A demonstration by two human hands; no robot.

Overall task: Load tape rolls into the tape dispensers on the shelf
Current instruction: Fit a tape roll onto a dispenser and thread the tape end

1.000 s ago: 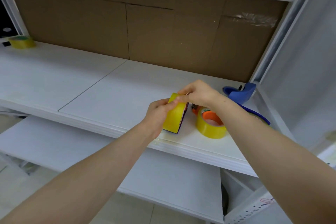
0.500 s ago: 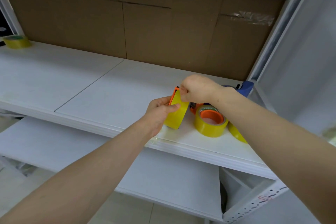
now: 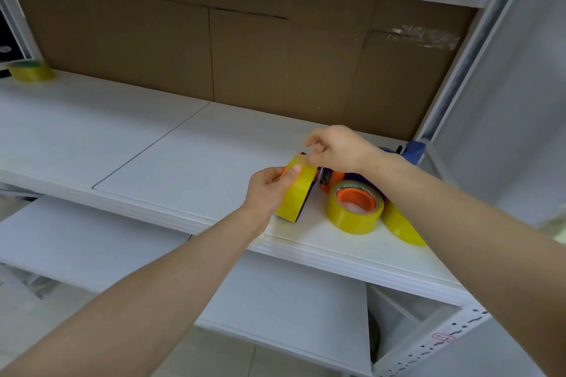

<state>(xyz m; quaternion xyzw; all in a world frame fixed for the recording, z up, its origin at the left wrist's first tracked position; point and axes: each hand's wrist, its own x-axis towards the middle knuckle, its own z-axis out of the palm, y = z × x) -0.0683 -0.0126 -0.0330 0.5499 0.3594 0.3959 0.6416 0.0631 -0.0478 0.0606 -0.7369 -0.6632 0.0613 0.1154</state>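
Yellow tape roll [image 3: 298, 193] sits on its dispenser [image 3: 306, 199] at the shelf [image 3: 183, 162] front edge. Left grip [image 3: 266, 190] clasps both, right grip [image 3: 337, 148] pinches the tape's end. We judge threading underway; loose roll [image 3: 355, 208] and blue dispenser [image 3: 415, 151] remain.

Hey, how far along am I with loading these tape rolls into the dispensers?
Done: one yellow tape roll looks seated in the orange and purple dispenser. In hand: your left hand holds it while your right hand pinches its top edge, probably the tape end. Left: the flat orange-core roll, a roll half hidden behind your right forearm, a far-left roll, and the blue dispenser, loading unclear.
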